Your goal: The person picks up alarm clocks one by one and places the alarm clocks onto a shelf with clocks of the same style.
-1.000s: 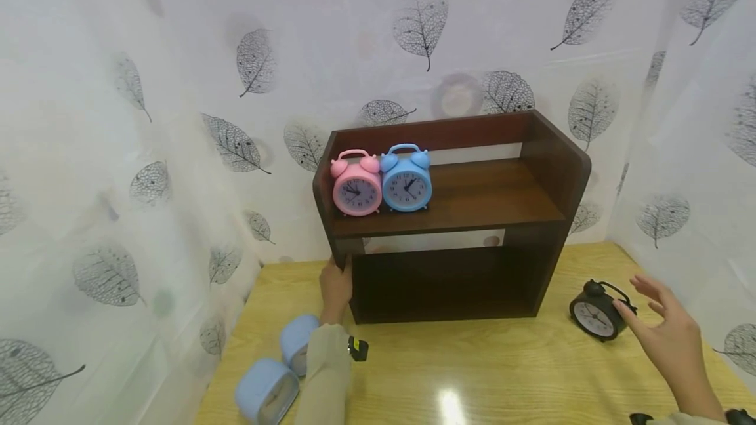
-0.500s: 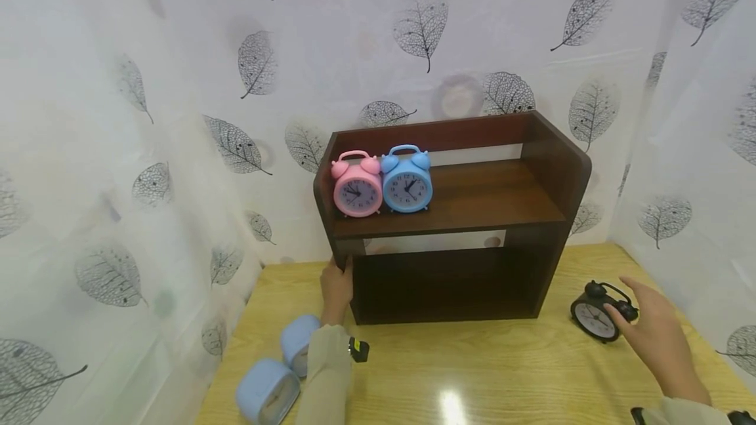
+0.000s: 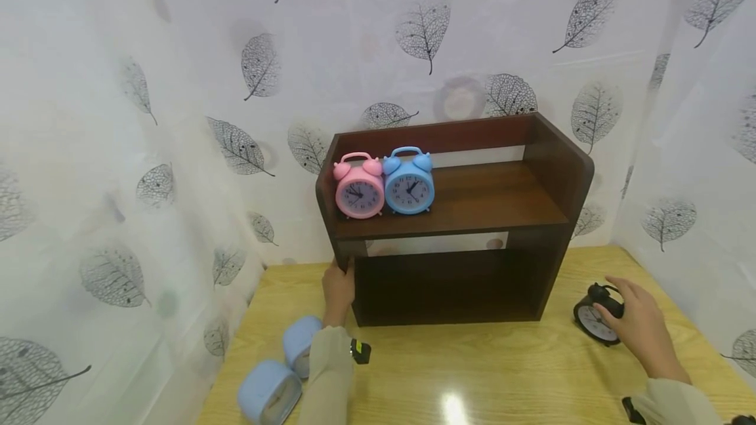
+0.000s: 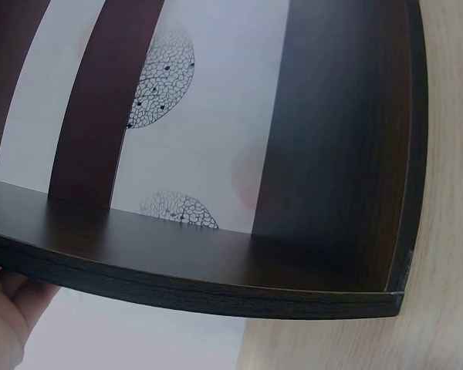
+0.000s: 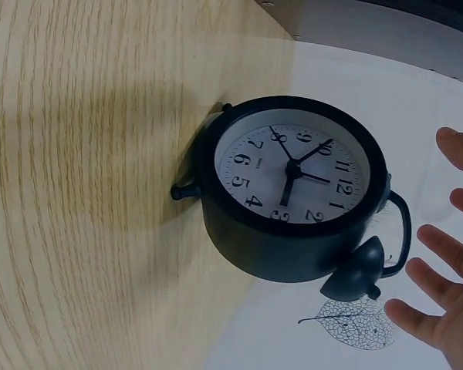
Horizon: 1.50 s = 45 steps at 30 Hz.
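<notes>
A dark brown two-tier desk shelf (image 3: 496, 192) stands at the back of the table. My left hand (image 3: 339, 287) grips the lower part of its left side panel; the left wrist view shows a thumb tip on the panel's inner face and curled fingers (image 4: 19, 304) on the outer side. At the right stands a black twin-bell alarm clock (image 3: 593, 323), with a white dial in the right wrist view. My right hand (image 3: 640, 330) is close to its top, partly covering it in the head view. Its fingers (image 5: 440, 285) are spread just beyond the clock's handle, holding nothing.
On the upper shelf's left end, a pink alarm clock (image 3: 359, 195) and a blue alarm clock (image 3: 409, 190) stand side by side. Two light blue rounded objects (image 3: 262, 385) sit at the table's left, near my left forearm. Leaf-patterned curtains (image 3: 147, 215) surround the table.
My right hand has moved left, from the black clock's right side to over its top right. My left hand keeps its grip on the shelf panel.
</notes>
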Available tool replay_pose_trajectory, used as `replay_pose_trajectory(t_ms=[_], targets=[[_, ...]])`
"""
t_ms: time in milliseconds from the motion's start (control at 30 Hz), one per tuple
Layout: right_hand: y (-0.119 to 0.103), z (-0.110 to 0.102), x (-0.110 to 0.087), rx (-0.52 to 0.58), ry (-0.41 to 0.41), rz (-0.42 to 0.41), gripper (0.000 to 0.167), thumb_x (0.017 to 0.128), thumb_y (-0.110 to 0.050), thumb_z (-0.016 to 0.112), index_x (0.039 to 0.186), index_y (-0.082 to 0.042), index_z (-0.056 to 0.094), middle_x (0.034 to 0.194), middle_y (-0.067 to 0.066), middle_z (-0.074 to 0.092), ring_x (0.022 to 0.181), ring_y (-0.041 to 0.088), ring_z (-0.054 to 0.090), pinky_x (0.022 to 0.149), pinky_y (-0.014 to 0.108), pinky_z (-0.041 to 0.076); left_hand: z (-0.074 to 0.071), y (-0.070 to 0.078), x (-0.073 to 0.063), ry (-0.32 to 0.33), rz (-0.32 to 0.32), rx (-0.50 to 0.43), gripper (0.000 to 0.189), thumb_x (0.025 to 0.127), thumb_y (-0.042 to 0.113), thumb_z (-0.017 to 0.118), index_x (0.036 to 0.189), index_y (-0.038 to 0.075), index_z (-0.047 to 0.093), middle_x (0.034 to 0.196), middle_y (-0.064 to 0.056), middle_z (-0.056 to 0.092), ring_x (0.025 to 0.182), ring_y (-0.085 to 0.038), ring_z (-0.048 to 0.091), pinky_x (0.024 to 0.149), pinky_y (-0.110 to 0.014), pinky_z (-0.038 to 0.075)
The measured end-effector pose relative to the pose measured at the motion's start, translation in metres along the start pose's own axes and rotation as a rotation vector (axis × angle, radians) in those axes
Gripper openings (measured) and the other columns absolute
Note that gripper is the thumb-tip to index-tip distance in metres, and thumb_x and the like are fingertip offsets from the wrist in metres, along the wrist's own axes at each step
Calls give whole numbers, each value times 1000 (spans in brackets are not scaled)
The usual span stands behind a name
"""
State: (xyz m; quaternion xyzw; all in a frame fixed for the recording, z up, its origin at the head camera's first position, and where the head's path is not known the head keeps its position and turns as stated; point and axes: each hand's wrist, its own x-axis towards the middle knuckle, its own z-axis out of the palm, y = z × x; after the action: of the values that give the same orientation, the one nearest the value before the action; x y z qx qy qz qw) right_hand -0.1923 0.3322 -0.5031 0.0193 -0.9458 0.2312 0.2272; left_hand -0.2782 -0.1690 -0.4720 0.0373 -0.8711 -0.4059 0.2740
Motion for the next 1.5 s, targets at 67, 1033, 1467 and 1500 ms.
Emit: replay_pose_trajectory(t_ms=[67, 1033, 1467, 1500], targets=[[2, 2, 1, -7, -18, 10, 59, 77, -6, 74, 126, 9, 45, 120, 39, 45, 104, 55, 41, 83, 66, 31, 1, -1, 0, 0, -3, -3, 27, 94, 24, 53, 96, -2, 61, 85, -30, 67, 81, -48, 64, 68, -57, 47], [9, 2, -1, -25, -37, -20, 43, 71, 16, 63, 112, 8, 54, 114, 37, 47, 95, 55, 47, 75, 62, 40, 1, -2, -1, -13, -13, 12, 27, 93, 24, 53, 99, -1, 61, 90, -30, 67, 86, -49, 63, 72, -57, 47], [13, 0, -1, -25, -43, -24, 40, 71, 15, 63, 109, 7, 56, 114, 35, 49, 87, 50, 55, 67, 57, 45, 1, -1, 1, -17, -26, 18, 29, 94, 26, 52, 99, -1, 60, 88, -31, 67, 84, -50, 63, 71, -57, 47], [13, -1, -1, -26, -48, -21, 40, 71, 15, 64, 110, 7, 56, 114, 35, 49, 87, 50, 55, 66, 57, 45, 1, -1, 1, -16, -28, 17, 30, 94, 26, 52, 99, -2, 60, 88, -31, 67, 84, -50, 63, 71, -57, 47]])
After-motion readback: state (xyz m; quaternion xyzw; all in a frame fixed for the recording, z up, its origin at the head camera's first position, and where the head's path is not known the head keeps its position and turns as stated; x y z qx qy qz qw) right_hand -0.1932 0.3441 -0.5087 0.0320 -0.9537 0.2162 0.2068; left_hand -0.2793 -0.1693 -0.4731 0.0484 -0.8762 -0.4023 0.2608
